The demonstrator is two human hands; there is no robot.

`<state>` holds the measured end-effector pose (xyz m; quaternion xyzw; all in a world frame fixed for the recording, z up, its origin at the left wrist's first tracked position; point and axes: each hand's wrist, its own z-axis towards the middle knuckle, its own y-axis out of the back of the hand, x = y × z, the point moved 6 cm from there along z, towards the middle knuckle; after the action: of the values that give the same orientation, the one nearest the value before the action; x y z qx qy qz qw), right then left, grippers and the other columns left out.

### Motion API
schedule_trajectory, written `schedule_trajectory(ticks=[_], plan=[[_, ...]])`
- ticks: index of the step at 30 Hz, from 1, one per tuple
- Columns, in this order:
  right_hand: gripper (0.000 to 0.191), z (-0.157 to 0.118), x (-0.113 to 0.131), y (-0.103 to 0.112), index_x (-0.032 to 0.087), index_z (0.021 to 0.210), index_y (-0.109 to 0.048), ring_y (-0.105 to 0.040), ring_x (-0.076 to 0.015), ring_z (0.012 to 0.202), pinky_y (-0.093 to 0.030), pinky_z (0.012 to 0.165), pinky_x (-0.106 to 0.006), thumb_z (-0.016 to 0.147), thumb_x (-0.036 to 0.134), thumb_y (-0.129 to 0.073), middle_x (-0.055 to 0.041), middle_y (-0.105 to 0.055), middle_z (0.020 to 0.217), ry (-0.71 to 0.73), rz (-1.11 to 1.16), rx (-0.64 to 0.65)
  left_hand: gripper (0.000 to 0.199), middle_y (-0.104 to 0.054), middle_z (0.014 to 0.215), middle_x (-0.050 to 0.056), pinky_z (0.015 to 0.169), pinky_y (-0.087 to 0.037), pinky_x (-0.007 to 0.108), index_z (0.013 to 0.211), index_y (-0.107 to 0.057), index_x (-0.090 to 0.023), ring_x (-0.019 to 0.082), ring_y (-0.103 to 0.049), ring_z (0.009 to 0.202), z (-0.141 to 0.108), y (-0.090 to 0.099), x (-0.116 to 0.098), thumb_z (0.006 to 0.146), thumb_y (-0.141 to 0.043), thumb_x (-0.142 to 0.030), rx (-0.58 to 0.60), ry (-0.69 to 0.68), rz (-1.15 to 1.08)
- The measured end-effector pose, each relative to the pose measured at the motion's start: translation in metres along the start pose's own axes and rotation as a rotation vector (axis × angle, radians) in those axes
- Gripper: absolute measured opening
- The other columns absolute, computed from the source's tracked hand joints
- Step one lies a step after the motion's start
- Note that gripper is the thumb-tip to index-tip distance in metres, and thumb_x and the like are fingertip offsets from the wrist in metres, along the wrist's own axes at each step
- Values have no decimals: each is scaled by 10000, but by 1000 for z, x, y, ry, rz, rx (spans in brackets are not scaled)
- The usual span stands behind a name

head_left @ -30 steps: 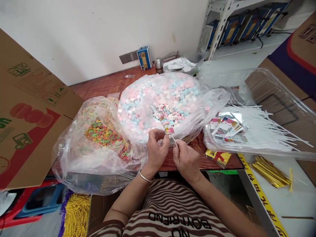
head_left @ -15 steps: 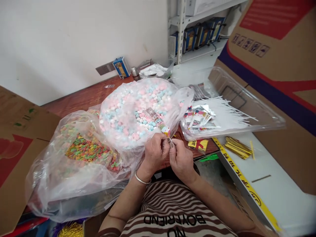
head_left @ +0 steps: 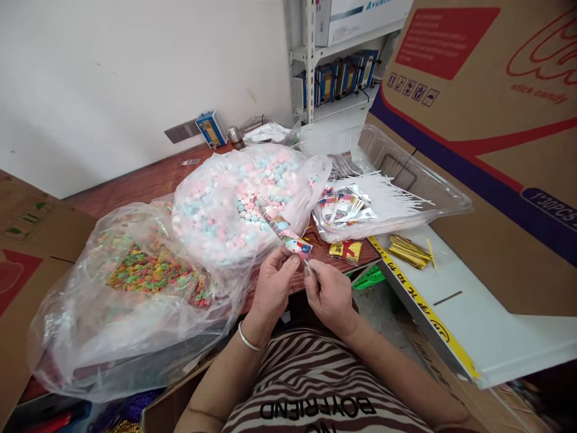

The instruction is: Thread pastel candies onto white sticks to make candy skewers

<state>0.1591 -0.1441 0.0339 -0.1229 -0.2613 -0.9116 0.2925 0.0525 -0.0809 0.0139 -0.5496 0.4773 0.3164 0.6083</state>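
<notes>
A slim, printed clear candy packet slants up and away over the candies. My left hand is closed, with thumb and fingers pinching the packet near its colourful lower end. My right hand is closed on a thin whitish stick at that same end; most of the stick is hidden by the fingers. Beyond the packet lies a big clear bag of pink, blue and white candies. To the left is a clear bag of ring-shaped coloured candies.
On the right, a clear plastic tray holds white sticks and printed wrappers. Gold twist ties lie on the white table. Cardboard boxes stand at right and left. A shelf rack is behind.
The view has turned slightly right. My left hand has shifted its grip, so more of the packet's colourful end shows. My right hand stays pinched at the stick.
</notes>
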Motion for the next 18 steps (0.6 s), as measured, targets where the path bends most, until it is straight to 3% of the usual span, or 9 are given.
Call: schedule_trajectory(ticks=[5, 9, 12, 18], plan=[[140, -11, 6, 5, 197, 1097, -560, -679, -174, 676, -513, 652, -274, 1012, 175, -451, -40, -719, 810, -95, 48, 55, 235, -684, 821, -1, 703, -500, 229, 870, -709, -177, 107, -589, 708, -13, -4, 7, 758, -807, -358, 7, 117, -52], [122, -17, 4, 8, 196, 1013, -563, -660, -156, 630, -491, 607, -247, 1024, 202, -441, -16, -673, 745, -192, 69, 84, 218, -719, 936, 40, 846, -518, 282, 929, -729, -173, 157, -631, 866, -21, -9, -3, 812, -756, -354, 79, -20, 215], [140, -18, 3, 8, 198, 991, -572, -664, -154, 633, -496, 608, -246, 1030, 220, -439, -18, -675, 749, -209, 82, 95, 199, -721, 957, 51, 855, -516, 290, 959, -726, -176, 165, -630, 881, -25, -10, -8, 848, -715, -341, 83, -94, 338], [133, -19, 2, 12, 201, 1013, -602, -694, -177, 699, -539, 679, -275, 1014, 224, -471, -45, -715, 792, -167, 32, 40, 232, -713, 925, 35, 817, -539, 279, 930, -712, -186, 156, -640, 864, -23, -16, -2, 830, -741, -394, 76, -48, 180]])
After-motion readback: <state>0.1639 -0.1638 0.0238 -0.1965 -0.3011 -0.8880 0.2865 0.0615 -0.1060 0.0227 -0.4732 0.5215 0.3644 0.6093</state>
